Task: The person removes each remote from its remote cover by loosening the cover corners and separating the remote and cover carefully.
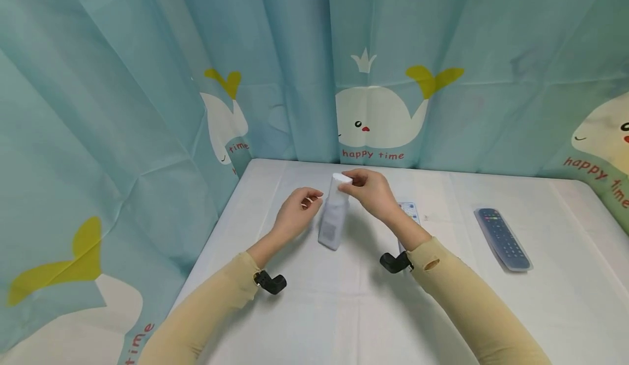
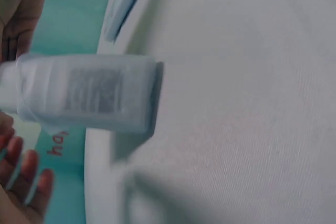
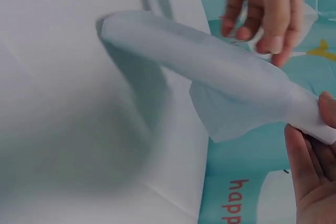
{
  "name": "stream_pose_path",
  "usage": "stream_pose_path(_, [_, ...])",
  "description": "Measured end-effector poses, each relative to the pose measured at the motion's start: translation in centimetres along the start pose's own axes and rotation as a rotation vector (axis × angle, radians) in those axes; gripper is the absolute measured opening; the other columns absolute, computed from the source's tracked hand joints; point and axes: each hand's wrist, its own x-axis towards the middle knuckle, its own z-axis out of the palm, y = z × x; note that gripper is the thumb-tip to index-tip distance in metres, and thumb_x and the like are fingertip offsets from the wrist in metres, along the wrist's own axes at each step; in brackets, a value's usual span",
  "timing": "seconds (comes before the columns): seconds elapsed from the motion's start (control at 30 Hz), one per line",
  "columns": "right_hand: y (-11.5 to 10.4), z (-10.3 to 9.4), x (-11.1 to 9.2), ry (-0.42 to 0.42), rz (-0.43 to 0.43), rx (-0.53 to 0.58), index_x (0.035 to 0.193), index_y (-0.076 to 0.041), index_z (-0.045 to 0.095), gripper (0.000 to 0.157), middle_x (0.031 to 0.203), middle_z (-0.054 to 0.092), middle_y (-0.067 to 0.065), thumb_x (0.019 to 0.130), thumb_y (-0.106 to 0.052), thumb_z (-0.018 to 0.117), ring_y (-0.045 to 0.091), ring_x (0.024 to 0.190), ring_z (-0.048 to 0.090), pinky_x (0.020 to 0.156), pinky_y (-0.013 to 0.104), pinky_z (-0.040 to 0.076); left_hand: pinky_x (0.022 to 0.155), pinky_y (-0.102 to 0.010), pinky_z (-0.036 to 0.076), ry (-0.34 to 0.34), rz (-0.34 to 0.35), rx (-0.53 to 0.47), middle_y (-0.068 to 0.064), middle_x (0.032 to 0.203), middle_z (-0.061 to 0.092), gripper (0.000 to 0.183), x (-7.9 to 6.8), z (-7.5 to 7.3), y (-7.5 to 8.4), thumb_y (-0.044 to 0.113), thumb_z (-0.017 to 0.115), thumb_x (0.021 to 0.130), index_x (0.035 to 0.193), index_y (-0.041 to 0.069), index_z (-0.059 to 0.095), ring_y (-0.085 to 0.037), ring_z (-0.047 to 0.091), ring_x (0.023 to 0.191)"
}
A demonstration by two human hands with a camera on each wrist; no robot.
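Held upright and slightly tilted above the white table is a slim white object [image 1: 340, 186], probably a remote control. Its lower part sits inside a translucent sleeve [image 1: 333, 224]. A dark printed label [image 2: 95, 91] shows through the sleeve in the left wrist view. My right hand [image 1: 372, 191] pinches the bare upper end [image 3: 310, 111] between thumb and fingers. Just left of the object, my left hand [image 1: 297, 210] hovers with loosely bent fingers and nothing in them. In the right wrist view a loose flap of the sleeve [image 3: 226, 114] hangs out to one side.
A dark remote control [image 1: 503, 239] in a clear cover lies on the table [image 1: 555, 310] at the right. Partly hidden behind my right forearm is a pale item with blue markings [image 1: 409, 210]. A blue whale-print curtain [image 1: 295, 53] borders the table's back and left.
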Motion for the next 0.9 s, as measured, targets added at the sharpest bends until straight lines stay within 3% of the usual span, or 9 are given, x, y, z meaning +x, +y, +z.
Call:
stream_pose_path(0.2, [0.5, -0.1, 0.1, 0.05, 0.054, 0.01, 0.123, -0.004, 0.072, 0.039, 0.106, 0.073, 0.009, 0.092, -0.028, 0.079, 0.022, 0.09, 0.068, 0.072, 0.034, 0.055, 0.085, -0.032, 0.052, 0.015, 0.197, 0.122, 0.003, 0.111, 0.06, 0.02, -0.3, 0.9, 0.7, 0.024, 0.069, 0.1, 0.119, 0.017, 0.071, -0.013, 0.057, 0.098])
stream_pose_path(0.37, [0.7, -0.1, -0.1, 0.072, 0.071, 0.022, 0.122, -0.003, 0.072, 0.04, 0.106, 0.073, 0.01, 0.092, -0.028, 0.079, 0.021, 0.085, 0.073, 0.07, 0.033, 0.055, 0.084, -0.035, 0.051, 0.006, 0.367, 0.226, 0.001, 0.112, 0.06, 0.019, -0.3, 1.7, 1.3, 0.022, 0.072, 0.098, 0.116, 0.019, 0.074, -0.018, 0.055, 0.105])
stream_pose_path(0.53, [0.6, 0.1, 0.0, 0.113, 0.083, 0.012, 0.119, -0.004, 0.074, 0.04, 0.102, 0.075, 0.008, 0.091, -0.031, 0.08, 0.019, 0.082, 0.073, 0.068, 0.034, 0.054, 0.082, -0.035, 0.049, 0.022, 0.532, 0.357, -0.003, 0.111, 0.06, 0.018, 0.4, 2.5, 2.0, 0.015, 0.074, 0.094, 0.111, 0.017, 0.077, -0.022, 0.055, 0.098])
stream_pose_path(0.7, [0.6, 0.3, 0.1, 0.138, 0.088, 0.004, 0.119, -0.004, 0.074, 0.041, 0.101, 0.075, 0.009, 0.09, -0.032, 0.081, 0.019, 0.08, 0.074, 0.066, 0.033, 0.054, 0.078, -0.034, 0.047, 0.064, 0.582, 0.481, -0.002, 0.106, 0.058, 0.016, 0.8, 3.2, 2.3, 0.014, 0.075, 0.091, 0.105, 0.02, 0.079, -0.022, 0.053, 0.09])
stream_pose_path(0.9, [0.6, 0.4, 0.0, 0.153, 0.089, -0.023, 0.121, -0.003, 0.073, 0.041, 0.101, 0.075, 0.01, 0.091, -0.031, 0.079, 0.02, 0.079, 0.074, 0.062, 0.031, 0.054, 0.076, -0.036, 0.048, 0.163, 0.649, 0.604, -0.001, 0.103, 0.06, 0.007, 1.0, 3.6, 2.3, 0.025, 0.077, 0.095, 0.1, 0.022, 0.08, -0.022, 0.054, 0.09])
